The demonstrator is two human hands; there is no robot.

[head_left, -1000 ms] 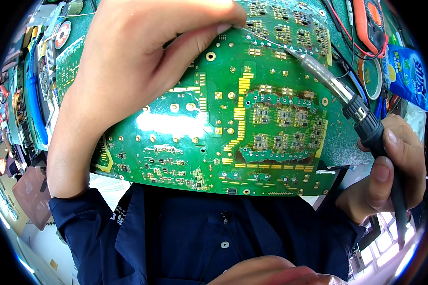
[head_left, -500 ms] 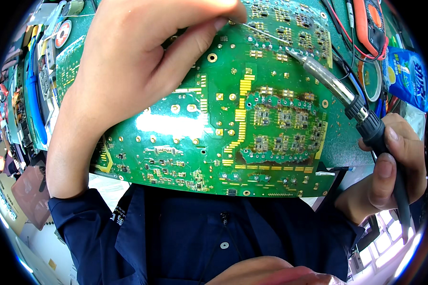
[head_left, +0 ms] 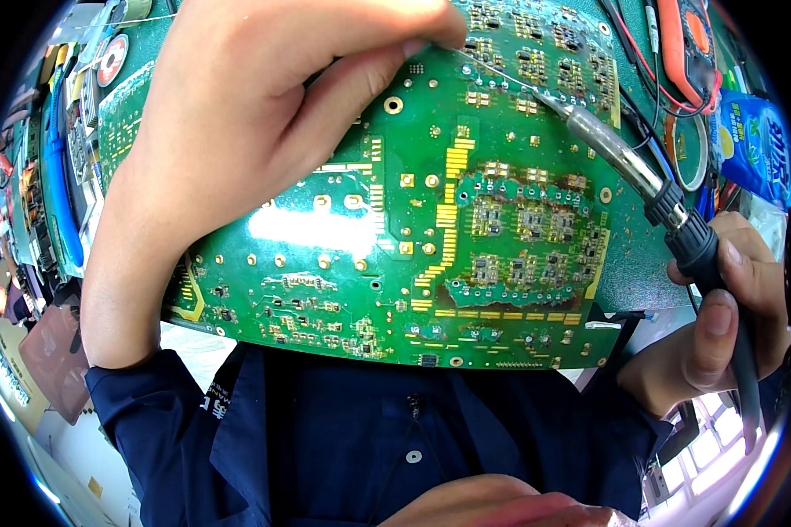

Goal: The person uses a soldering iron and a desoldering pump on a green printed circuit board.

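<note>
A large green circuit board (head_left: 395, 299) with gold pads and many small parts lies before me. Over its upper left part, my left hand (head_left: 299, 88) pinches a thin solder wire (head_left: 499, 72) between thumb and forefinger. The wire slants down to the right toward a row of solder joints. My right hand (head_left: 738, 307) is wrapped round the black handle of a soldering iron (head_left: 620, 154). The iron's tip meets the board at the upper right, beside the wire's end; whether they touch is too small to tell. The left hand hides part of the board.
An orange multimeter (head_left: 687, 48) with red and black leads lies at the upper right. Near it are a blue packet (head_left: 756, 145) and a roll of tape (head_left: 687, 149). To the left are a small reel (head_left: 112, 60) and a blue-handled tool (head_left: 64, 193).
The view has shifted slightly. Both hands keep their grips, and the iron's tip and solder wire stay at the same row of joints.
</note>
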